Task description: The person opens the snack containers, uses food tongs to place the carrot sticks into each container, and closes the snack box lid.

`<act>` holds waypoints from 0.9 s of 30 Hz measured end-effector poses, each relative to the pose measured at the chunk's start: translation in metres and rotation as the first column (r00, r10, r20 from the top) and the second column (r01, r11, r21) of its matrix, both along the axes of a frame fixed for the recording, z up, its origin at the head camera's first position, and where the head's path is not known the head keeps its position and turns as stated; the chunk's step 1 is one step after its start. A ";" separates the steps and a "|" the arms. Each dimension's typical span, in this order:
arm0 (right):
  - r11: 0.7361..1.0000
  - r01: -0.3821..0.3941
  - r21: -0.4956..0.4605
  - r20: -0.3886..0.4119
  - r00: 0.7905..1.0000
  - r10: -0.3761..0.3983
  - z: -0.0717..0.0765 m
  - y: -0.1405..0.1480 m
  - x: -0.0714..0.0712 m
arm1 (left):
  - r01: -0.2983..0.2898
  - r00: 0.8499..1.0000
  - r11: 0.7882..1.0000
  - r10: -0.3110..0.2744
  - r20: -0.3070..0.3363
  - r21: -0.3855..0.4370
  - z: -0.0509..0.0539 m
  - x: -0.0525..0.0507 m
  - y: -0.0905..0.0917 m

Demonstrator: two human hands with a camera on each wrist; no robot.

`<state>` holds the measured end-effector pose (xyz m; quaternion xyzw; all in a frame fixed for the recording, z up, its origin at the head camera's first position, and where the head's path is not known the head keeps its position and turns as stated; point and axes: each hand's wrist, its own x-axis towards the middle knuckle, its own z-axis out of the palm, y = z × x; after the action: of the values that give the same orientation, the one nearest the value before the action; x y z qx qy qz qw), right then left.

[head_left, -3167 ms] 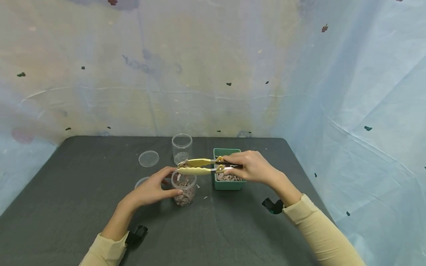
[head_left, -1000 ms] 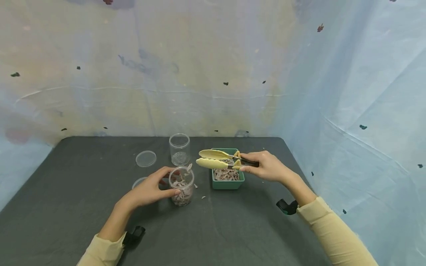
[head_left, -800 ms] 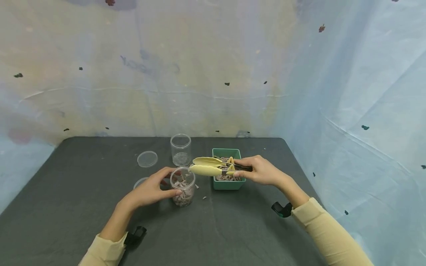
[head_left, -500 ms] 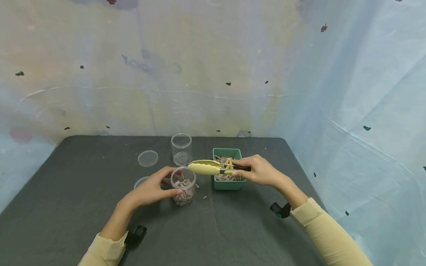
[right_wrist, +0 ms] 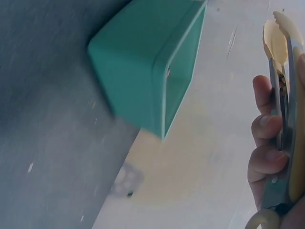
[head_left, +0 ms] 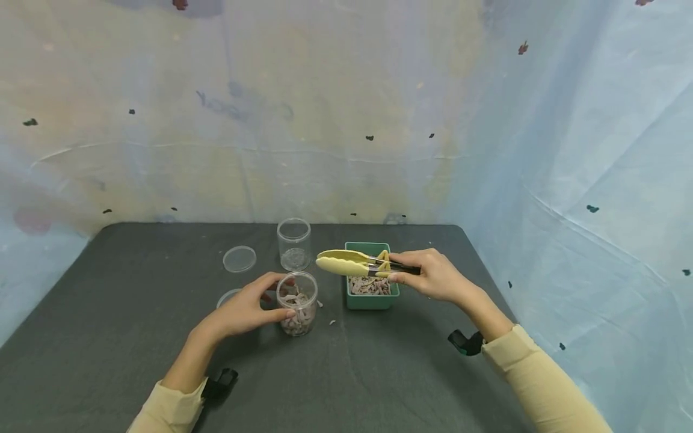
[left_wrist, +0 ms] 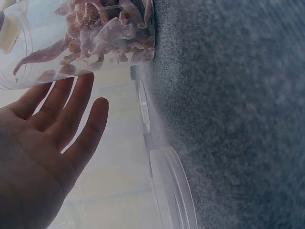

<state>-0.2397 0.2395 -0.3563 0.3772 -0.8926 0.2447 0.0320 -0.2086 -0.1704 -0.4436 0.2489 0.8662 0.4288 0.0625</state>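
Jar (head_left: 303,316) braced by left fingers (left_wrist: 77,100) curved round it, likely against tipping; tongs (head_left: 343,267) gripped in right fingers (right_wrist: 264,161), at two o'clock.

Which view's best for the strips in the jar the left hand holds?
Left wrist: the strips show large through the jar's clear wall, individual shapes visible, though the frame edge crops some. Head shows them small, from above, partly behind the left hand. Right wrist misses the jar entirely.

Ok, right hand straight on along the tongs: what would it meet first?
Seemingly the rear clear jar: in the head view, the tongs point its way. Depth is unclear; they might pass in front of it, over the nearer jar.
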 end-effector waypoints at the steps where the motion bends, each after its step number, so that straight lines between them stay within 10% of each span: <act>1: 1.000 0.014 0.003 -0.015 1.000 -0.014 0.000 0.005 -0.001 | 0.002 1.000 1.000 -0.002 0.001 0.003 0.000 0.000 0.000; 27: 0.892 0.159 0.423 -0.060 0.987 -0.147 0.007 0.043 -0.019 | 0.003 1.000 1.000 -0.003 0.007 -0.007 -0.001 0.000 -0.001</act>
<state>-0.2585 0.2827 -0.3490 0.3070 -0.9508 0.0354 -0.0201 -0.2084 -0.1713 -0.4451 0.2484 0.8671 0.4265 0.0671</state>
